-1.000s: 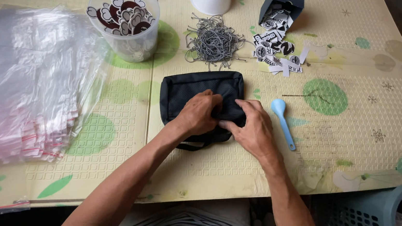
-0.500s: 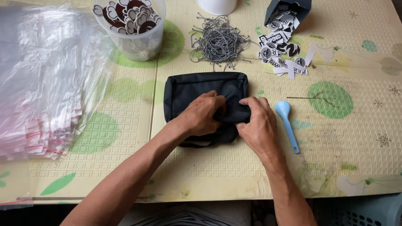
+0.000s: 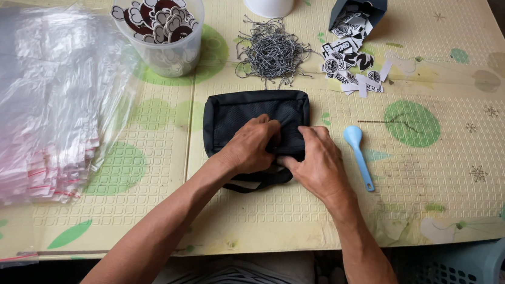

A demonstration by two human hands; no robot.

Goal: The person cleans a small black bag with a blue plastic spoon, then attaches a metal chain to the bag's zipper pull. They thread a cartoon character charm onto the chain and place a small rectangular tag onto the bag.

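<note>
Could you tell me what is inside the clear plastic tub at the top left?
The tub holds a heap of flat brown-and-white cut-out pieces, piled near the rim. What lies lower down is blurred by the cloudy wall and covered by the top pieces.

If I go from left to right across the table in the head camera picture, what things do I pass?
Plastic bags → clear tub of stickers → black pouch, with both hands on it → blue spoon → blue basket.
</note>
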